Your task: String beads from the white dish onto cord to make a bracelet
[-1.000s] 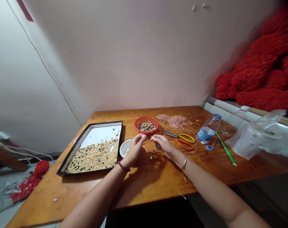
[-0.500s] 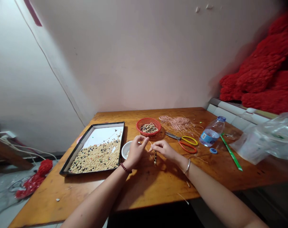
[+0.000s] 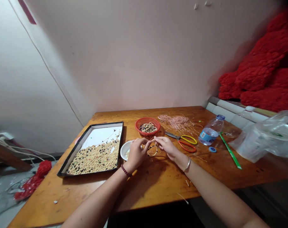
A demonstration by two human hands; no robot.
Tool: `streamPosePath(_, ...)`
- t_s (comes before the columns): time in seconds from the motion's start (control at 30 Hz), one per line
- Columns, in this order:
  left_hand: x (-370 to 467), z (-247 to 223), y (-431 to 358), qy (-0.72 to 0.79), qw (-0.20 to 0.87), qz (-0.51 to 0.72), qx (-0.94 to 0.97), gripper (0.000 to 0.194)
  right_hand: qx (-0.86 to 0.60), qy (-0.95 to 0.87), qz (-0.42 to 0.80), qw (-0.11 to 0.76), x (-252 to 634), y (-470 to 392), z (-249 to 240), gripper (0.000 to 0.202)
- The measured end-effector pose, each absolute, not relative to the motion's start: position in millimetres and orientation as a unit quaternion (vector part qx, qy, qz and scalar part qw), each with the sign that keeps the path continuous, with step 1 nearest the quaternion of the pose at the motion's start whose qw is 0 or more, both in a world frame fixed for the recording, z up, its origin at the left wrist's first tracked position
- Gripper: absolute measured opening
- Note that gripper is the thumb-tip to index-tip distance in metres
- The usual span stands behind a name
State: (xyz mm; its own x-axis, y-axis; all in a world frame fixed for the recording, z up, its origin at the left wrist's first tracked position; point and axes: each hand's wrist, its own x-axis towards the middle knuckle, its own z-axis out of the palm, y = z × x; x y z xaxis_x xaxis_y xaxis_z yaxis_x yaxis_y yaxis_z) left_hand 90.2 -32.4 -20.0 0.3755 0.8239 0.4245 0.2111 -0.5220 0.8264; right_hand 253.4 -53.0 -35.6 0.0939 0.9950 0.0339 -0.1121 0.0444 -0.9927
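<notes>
My left hand (image 3: 137,151) is closed, thumb against fingertips, pinching a thin string. Just to its right, my right hand (image 3: 167,147) pinches the same thin string, its fingertips close to the left ones. A small loop of strung beads (image 3: 153,152), dark and cream, hangs low between my hands near the table. Partly behind my left hand stands a white bowl (image 3: 124,150) with some pale beads in it. Beyond my hands is a red plastic basket (image 3: 139,130) holding strung beads (image 3: 148,127).
A black-edged tray (image 3: 88,172) of loose cream and dark beads lies left on the wooden table (image 3: 96,198). To the right are pink string (image 3: 176,123), scissors (image 3: 188,139), a water bottle (image 3: 209,132), a blue cap (image 3: 212,149), a green strip (image 3: 231,152) and a plastic bag (image 3: 253,142).
My right hand has shifted slightly right and up, and my left hand has turned a little. The beads, which hung in a short straight line, now show as an open loop.
</notes>
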Motion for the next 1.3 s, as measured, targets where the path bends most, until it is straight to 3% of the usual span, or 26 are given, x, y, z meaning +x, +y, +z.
streamPosePath(0.33, 89.4, -23.7, -56.4, 0.222, 0.351, 0.325, 0.850, 0.018, -0.495, -0.455, 0.457, 0.582, 256.2, -50.6, -39.0, 0.041)
streamPosePath(0.5, 91.7, -27.7, -87.6, 0.054, 0.350, 0.188, 0.916, 0.014, -0.496, -0.448, 0.438, 0.601, 259.3, -48.6, -37.2, 0.039)
streamPosePath(0.57, 89.6, -30.3, -93.1, 0.019, 0.364, 0.151, 0.919, 0.025, -0.488, -0.455, 0.436, 0.603, 260.4, -47.5, -37.3, 0.037)
streamPosePath(0.67, 85.9, -32.3, -86.1, 0.099, 0.399, 0.243, 0.879, 0.037, -0.485, -0.456, 0.447, 0.597, 261.4, -46.6, -38.2, 0.036)
streamPosePath(0.8, 88.9, -25.7, -59.5, 0.317, 0.374, 0.507, 0.709, 0.020, -0.475, -0.463, 0.466, 0.586, 260.8, -47.9, -38.8, 0.037)
streamPosePath(1.03, 98.6, -21.3, -36.0, 0.289, 0.448, 0.417, 0.736, 0.024, -0.459, -0.485, 0.476, 0.572, 258.3, -53.1, -35.3, 0.035)
streamPosePath(1.3, 97.0, -29.7, -35.4, 0.280, 0.416, 0.405, 0.764, 0.022, -0.448, -0.529, 0.479, 0.539, 256.3, -59.0, -28.7, 0.039)
